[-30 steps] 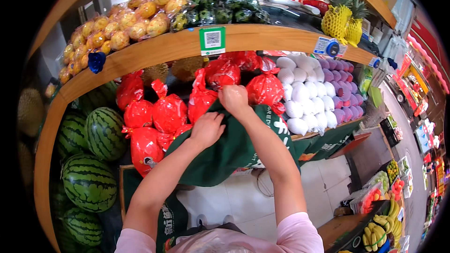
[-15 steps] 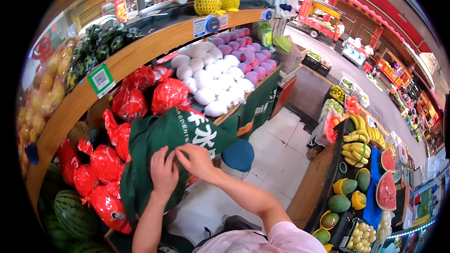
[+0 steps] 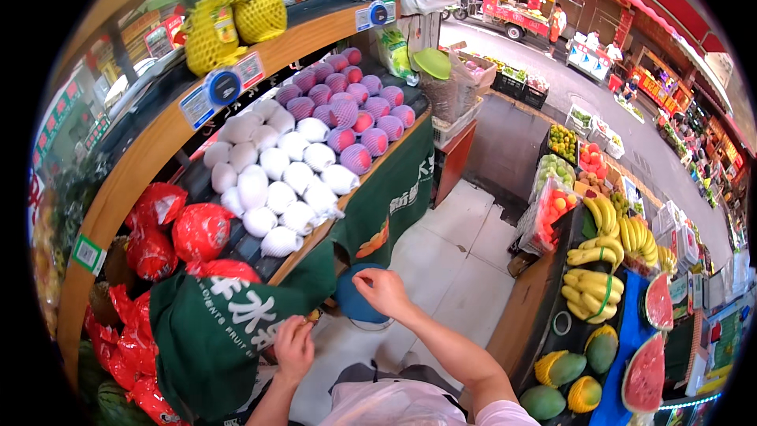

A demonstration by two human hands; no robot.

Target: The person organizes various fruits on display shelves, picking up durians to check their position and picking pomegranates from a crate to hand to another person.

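Head view: the left hand (image 3: 293, 349) has its grip closed on the edge of the green cloth (image 3: 217, 331) draped over the fruit desk (image 3: 307, 248). The right hand (image 3: 382, 290), fingers pinched, holds nothing, beside a blue stool (image 3: 355, 300). Open tiled floor (image 3: 457, 260) lies right. Earlier both hands gripped the cloth.

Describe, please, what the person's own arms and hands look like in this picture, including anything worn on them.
Both forearms are bare and come up from the lower edge. The left hand and the right hand wear no gloves, and no rings, watch or bracelet can be made out. The right arm ends in a short pale pink sleeve at the upper arm. The left arm's sleeve is out of view.
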